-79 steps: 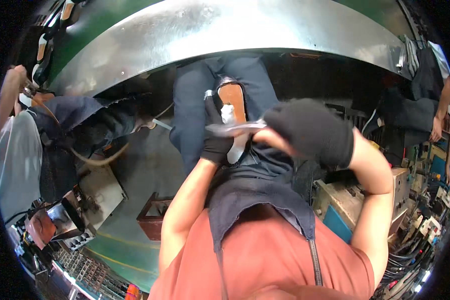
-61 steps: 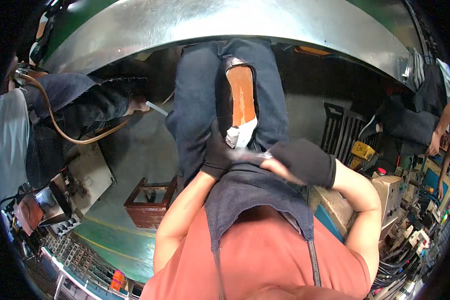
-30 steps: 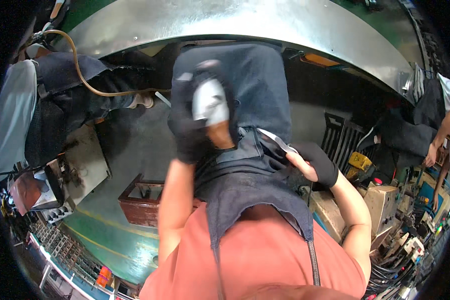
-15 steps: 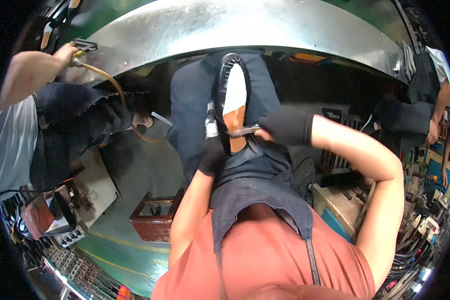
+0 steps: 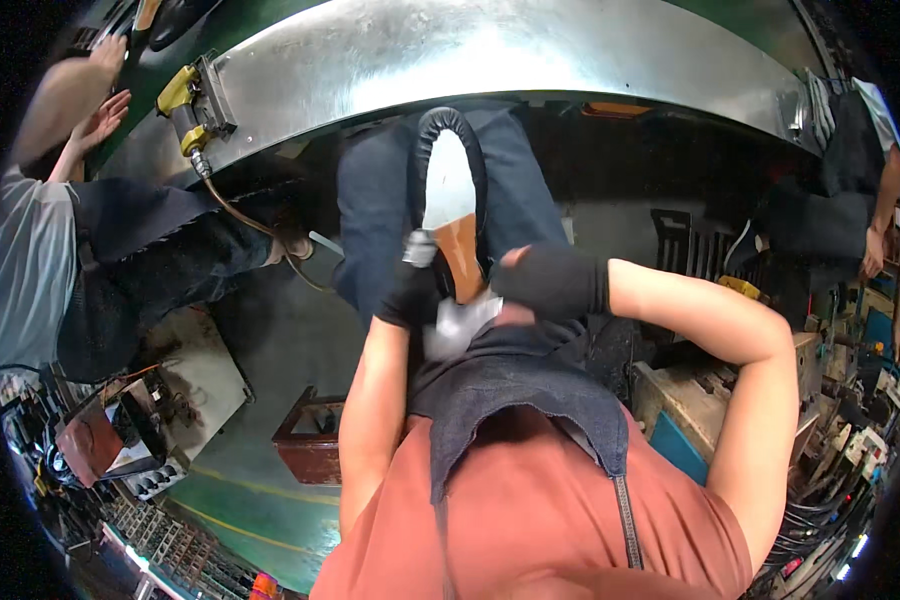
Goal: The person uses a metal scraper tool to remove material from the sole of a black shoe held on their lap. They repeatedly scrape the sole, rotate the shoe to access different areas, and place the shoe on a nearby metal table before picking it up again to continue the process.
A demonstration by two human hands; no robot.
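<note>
My gloved left hand clamps the black-rimmed shoe upper on my lap; my right hand, fingers curled, presses its tan lining.

no packages, labels, signs, screens
</note>
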